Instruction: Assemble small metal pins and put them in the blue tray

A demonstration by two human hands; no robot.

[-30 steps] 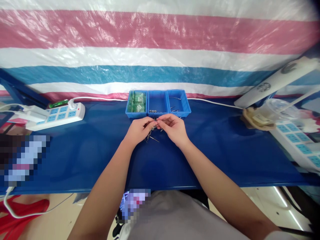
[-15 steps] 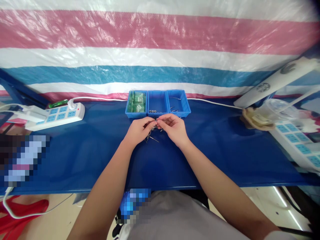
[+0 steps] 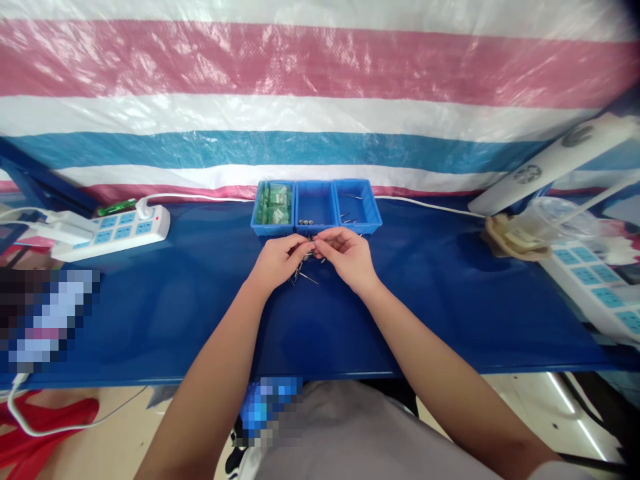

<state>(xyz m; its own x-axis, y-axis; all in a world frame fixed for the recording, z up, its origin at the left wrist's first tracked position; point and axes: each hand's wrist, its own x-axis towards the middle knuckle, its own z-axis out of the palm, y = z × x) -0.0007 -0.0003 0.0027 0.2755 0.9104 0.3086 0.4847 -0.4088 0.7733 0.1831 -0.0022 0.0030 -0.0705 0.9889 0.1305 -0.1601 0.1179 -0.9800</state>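
My left hand (image 3: 277,261) and my right hand (image 3: 347,257) meet fingertip to fingertip over the blue table (image 3: 200,313), just in front of three small blue bins. Both pinch small metal parts between thumb and fingers. The left hand also holds a few thin metal pins (image 3: 299,272) that stick out below it. What the right hand's fingertips hold is too small to name. The left bin (image 3: 273,207) holds green parts. In the middle bin (image 3: 315,208) lie a few small dark pieces, and the right bin (image 3: 356,203) holds a few thin pins.
A white and blue power strip (image 3: 113,232) lies at the left with a white cable along the back. Another power strip (image 3: 595,280), a clear plastic cup (image 3: 555,223) and a white lamp arm (image 3: 550,163) stand at the right. A striped tarp hangs behind.
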